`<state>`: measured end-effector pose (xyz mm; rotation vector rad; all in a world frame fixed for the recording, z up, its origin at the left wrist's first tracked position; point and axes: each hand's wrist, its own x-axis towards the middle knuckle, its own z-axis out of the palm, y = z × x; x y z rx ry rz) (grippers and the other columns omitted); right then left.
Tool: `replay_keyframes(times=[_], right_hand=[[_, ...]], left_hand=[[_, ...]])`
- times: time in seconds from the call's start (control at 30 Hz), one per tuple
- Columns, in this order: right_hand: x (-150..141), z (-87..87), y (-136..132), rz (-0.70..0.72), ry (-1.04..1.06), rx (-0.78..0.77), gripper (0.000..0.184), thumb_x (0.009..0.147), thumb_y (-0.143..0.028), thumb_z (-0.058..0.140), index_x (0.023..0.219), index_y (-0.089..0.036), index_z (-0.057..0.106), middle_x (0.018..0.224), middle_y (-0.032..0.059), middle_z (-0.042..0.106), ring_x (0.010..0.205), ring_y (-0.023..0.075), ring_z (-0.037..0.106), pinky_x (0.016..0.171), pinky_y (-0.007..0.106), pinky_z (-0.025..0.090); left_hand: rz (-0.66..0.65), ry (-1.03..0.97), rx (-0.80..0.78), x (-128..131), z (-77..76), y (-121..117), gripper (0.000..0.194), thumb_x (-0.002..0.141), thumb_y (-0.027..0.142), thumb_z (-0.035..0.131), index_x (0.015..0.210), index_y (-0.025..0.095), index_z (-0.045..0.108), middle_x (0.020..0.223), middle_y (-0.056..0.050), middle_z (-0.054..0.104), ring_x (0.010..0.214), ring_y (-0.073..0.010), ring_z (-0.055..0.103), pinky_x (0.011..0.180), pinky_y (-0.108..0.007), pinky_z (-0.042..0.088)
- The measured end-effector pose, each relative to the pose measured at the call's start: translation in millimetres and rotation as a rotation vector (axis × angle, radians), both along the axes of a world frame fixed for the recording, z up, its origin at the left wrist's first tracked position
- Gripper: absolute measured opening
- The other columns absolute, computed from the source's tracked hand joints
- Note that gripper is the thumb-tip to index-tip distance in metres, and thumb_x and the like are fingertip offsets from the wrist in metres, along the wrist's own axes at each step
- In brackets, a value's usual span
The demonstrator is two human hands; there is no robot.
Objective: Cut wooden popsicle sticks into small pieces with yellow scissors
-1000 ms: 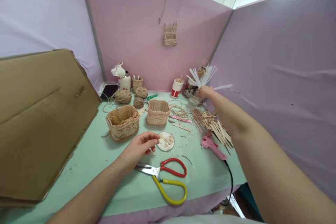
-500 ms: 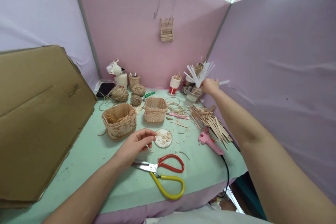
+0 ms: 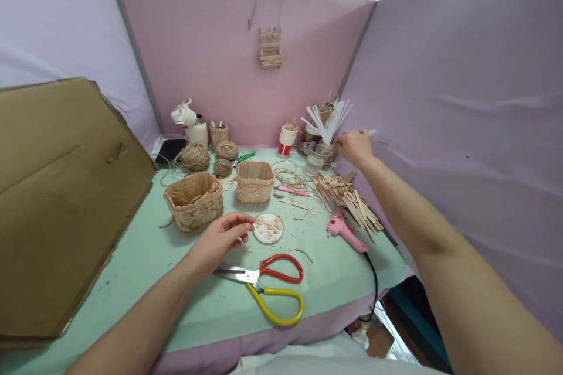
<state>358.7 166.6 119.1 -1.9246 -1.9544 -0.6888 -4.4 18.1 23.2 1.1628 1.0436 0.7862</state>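
Note:
My right hand (image 3: 353,147) is closed at the back right, beside a fan of white glue sticks (image 3: 326,120). A pale stick end shows past its knuckles, apparently a glue stick in its grip; the fingers hide the rest. My left hand (image 3: 224,240) rests over the table with loosely bent fingers and nothing visible in them. Its fingertips are at the left rim of a round white dish (image 3: 259,238) with wood bits. Just in front of it lie scissors (image 3: 252,276) with one red and one yellow handle. A pink glue gun (image 3: 347,231) lies to the right.
Two woven baskets (image 3: 193,220) (image 3: 255,190) stand behind the left hand, with twine balls (image 3: 196,157) beyond. A clear cup (image 3: 317,158) stands below the right hand, and wooden sticks (image 3: 352,199) lie nearby. Cardboard (image 3: 65,205) leans at left; the glue gun's cord (image 3: 376,287) hangs over the front edge.
My right hand has drawn slightly right, away from the glue sticks. My left hand has stayed by the dish. The whole view has shifted a little.

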Motion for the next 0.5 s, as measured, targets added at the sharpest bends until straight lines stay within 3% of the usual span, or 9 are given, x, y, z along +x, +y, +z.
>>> replay_keyframes(times=[0.13,0.23,0.3,0.4,0.5], right_hand=[[-9,7.2,-41,-0.021,0.155,0.162,0.032,0.083,-0.032,0.042,0.089,-0.013,0.067,0.084,0.0116,0.063,0.081,0.0221,0.053,0.071,0.035,0.032],[-45,-9.5,-96,0.225,0.873,0.231,0.027,0.075,-0.04,0.056,0.084,-0.017,0.067,0.072,0.0041,0.061,0.067,0.0163,0.052,0.061,0.028,0.036],[-86,-33.2,-136,0.332,1.332,0.116,0.022,0.067,-0.039,0.064,0.077,-0.019,0.067,0.064,-0.0002,0.057,0.06,0.0131,0.048,0.057,0.026,0.036],[-156,-73.8,-184,0.437,1.93,-0.208,0.018,0.064,-0.035,0.068,0.071,-0.019,0.066,0.055,-0.004,0.049,0.051,0.0087,0.04,0.053,0.024,0.033],[-210,-102.2,-204,0.49,2.261,-0.381,0.015,0.066,-0.032,0.069,0.066,-0.018,0.063,0.049,-0.0068,0.039,0.048,0.0065,0.032,0.05,0.022,0.03]], left_hand=[[0.007,-0.023,0.001,-2,-1.3,1,0.028,0.069,0.039,0.063,0.091,0.02,0.062,0.086,-0.002,0.059,0.071,-0.0096,0.051,0.063,-0.021,0.038],[-0.004,-0.02,0.047,0,-2.1,-1,0.029,0.069,0.038,0.064,0.091,0.019,0.064,0.083,-0.002,0.061,0.068,-0.0101,0.051,0.06,-0.021,0.039],[-0.046,-0.003,0.123,3,-0.6,-5,0.03,0.069,0.037,0.064,0.094,0.019,0.064,0.081,-0.003,0.062,0.066,-0.0103,0.051,0.059,-0.022,0.039],[-0.142,-0.016,0.257,7,2.6,-13,0.034,0.069,0.033,0.065,0.1,0.019,0.063,0.084,-0.003,0.064,0.066,-0.0111,0.052,0.062,-0.024,0.042],[-0.105,-0.038,0.408,8,2.1,-18,0.025,0.07,0.031,0.064,0.091,0.018,0.065,0.083,-0.004,0.063,0.067,-0.0125,0.053,0.063,-0.025,0.043]])
